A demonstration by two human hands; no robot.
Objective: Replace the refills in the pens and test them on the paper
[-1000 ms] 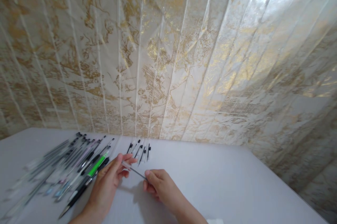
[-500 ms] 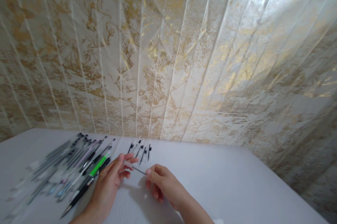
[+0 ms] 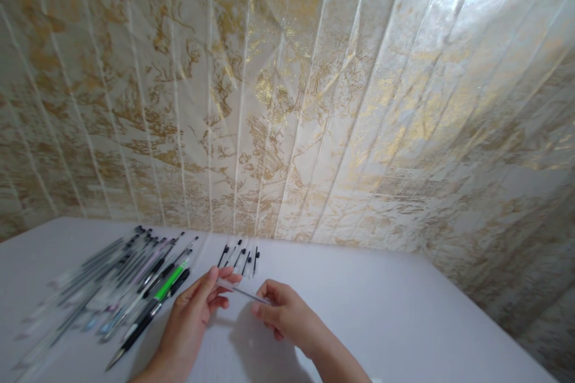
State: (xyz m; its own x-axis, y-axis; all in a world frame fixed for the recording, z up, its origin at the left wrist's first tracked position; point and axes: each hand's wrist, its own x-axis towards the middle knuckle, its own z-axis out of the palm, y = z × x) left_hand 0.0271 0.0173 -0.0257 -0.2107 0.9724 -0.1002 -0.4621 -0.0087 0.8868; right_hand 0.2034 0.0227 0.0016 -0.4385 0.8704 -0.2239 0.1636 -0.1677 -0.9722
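Observation:
Between my two hands runs a thin pen refill (image 3: 248,294), whitish and see-through at its left end and darker toward the right. My left hand (image 3: 191,317) pinches the pale end between thumb and fingers. Closed around the other end is my right hand (image 3: 287,316), whose fingers hide the refill's tip. Both hands are just above the white table (image 3: 377,311), casting a shadow below. Just beyond the fingertips lies a small row of short pen parts with black ends (image 3: 248,260).
Left of my hands, many pens and slim parts (image 3: 130,275) lie side by side, among them a green pen (image 3: 169,282) and a black pen with a silver tip (image 3: 137,335). A gold-patterned, pleated covering (image 3: 269,131) rises behind the table.
My right hand has turned slightly and shifted a little right along the refill. My left hand keeps its pinch. The view has moved slightly.

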